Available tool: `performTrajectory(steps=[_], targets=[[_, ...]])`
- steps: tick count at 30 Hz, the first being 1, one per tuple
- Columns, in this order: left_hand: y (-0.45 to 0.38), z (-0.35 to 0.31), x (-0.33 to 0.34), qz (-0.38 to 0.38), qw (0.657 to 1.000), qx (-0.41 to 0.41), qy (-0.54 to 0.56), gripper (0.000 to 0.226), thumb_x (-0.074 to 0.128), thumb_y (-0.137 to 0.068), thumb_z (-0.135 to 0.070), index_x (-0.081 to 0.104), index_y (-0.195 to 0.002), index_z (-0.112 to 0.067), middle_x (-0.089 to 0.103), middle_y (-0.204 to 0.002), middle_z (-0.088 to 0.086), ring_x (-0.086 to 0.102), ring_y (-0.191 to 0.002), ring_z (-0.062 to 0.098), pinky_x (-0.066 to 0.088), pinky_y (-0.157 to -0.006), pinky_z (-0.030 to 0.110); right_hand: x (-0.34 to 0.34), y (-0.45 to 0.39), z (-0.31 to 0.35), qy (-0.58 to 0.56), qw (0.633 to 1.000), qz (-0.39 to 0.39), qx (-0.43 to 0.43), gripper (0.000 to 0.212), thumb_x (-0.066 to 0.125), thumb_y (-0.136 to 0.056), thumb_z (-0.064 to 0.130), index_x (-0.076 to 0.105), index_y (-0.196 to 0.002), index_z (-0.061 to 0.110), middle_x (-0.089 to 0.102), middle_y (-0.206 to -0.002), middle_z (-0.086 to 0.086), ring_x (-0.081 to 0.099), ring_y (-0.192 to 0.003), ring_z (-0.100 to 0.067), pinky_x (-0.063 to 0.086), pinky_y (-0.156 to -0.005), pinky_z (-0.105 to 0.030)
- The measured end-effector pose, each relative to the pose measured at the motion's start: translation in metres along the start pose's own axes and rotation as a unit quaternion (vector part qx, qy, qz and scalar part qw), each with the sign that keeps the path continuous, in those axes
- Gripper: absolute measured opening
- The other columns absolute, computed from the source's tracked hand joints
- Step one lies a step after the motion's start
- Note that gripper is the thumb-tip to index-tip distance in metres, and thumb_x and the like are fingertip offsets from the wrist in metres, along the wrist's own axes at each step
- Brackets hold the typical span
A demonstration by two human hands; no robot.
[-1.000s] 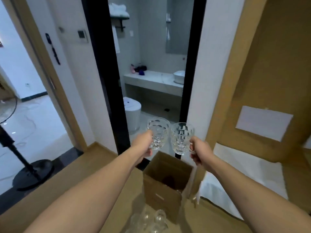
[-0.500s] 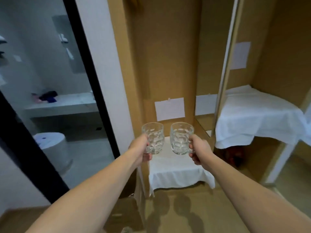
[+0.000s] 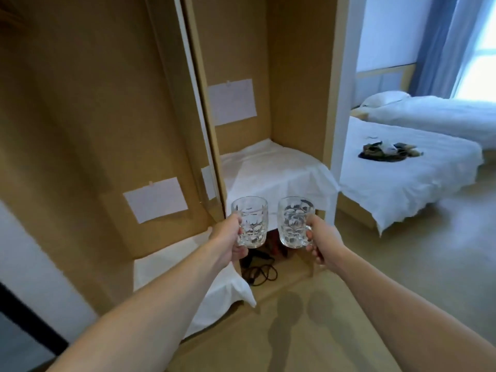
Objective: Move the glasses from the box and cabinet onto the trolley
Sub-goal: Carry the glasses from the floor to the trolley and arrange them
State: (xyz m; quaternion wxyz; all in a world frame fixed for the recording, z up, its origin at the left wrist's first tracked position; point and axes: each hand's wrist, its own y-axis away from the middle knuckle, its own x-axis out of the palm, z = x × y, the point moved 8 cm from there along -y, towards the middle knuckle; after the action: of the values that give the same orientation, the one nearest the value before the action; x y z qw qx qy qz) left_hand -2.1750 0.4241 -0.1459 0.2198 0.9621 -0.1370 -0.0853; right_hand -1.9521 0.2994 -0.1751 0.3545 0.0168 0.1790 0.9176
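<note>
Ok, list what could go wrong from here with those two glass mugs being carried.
1. The left mug and right mug ride close side by side; a swing of the left hand or right hand could knock them together and chip them.
2. A black cable lies on the floor just ahead, a possible trip hazard.
3. No trolley is in view, so the carry may be long.

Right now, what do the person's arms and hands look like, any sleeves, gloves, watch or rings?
Both forearms are bare along all that shows, with no sleeve in view. The left hand and right hand wear no gloves. No watch, bracelet or ring shows on either wrist or on the visible fingers, and no marks stand out on them. The upper arms lie outside the picture.
</note>
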Motion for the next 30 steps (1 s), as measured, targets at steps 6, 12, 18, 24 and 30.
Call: performTrajectory(steps=[6,12,18,24,30], targets=[[-0.023,-0.026,0.133,0.058,0.998,0.003,-0.027,0.035,0.051,-0.097,-0.045,0.056,-0.081,-0.015,0.069,-0.085,0.013,0.066,-0.062,0.024,0.062,-0.062,0.036,-0.116,-0.043,-0.007,-0.027,0.995,-0.086,0.037,0.041,0.051,-0.088,0.053,0.060,-0.083,0.013,0.050,-0.054,-0.003,0.035,-0.041,-0.016,0.031,-0.044,-0.022],[-0.036,-0.043,0.243,0.142,0.989,-0.008,-0.051,0.027,0.053,-0.092,-0.036,0.055,-0.077,-0.014,0.068,-0.072,0.011,0.065,-0.060,0.025,0.060,-0.058,0.033,-0.201,-0.068,-0.004,-0.063,0.985,-0.154,0.053,0.033,0.055,-0.084,0.046,0.054,-0.083,0.013,0.049,-0.065,-0.005,0.036,-0.037,-0.014,0.027,-0.044,-0.021],[-0.071,-0.062,0.333,0.215,0.971,-0.019,-0.098,0.026,0.057,-0.087,-0.038,0.055,-0.084,-0.012,0.064,-0.102,0.018,0.063,-0.078,0.029,0.061,-0.064,0.036,-0.249,-0.096,0.002,-0.096,0.972,-0.206,0.062,0.028,0.056,-0.081,0.044,0.051,-0.078,0.017,0.047,-0.065,-0.003,0.034,-0.032,-0.013,0.025,-0.043,-0.019],[-0.115,-0.091,0.428,0.297,0.943,-0.006,-0.146,0.030,0.052,-0.092,-0.040,0.059,-0.092,-0.011,0.067,-0.105,0.019,0.065,-0.079,0.028,0.062,-0.064,0.034,-0.297,-0.133,0.015,-0.109,0.944,-0.302,0.073,0.027,0.056,-0.080,0.043,0.052,-0.071,0.019,0.051,-0.059,-0.004,0.037,-0.030,-0.013,0.029,-0.042,-0.018],[-0.151,-0.131,0.501,0.375,0.909,0.016,-0.183,0.037,0.057,-0.089,-0.040,0.065,-0.104,-0.007,0.069,-0.105,0.017,0.065,-0.077,0.027,0.062,-0.070,0.037,-0.329,-0.170,0.038,-0.139,0.912,-0.380,0.067,0.022,0.052,-0.085,0.037,0.053,-0.077,0.016,0.053,-0.067,-0.005,0.042,-0.037,-0.013,0.032,-0.045,-0.019]])
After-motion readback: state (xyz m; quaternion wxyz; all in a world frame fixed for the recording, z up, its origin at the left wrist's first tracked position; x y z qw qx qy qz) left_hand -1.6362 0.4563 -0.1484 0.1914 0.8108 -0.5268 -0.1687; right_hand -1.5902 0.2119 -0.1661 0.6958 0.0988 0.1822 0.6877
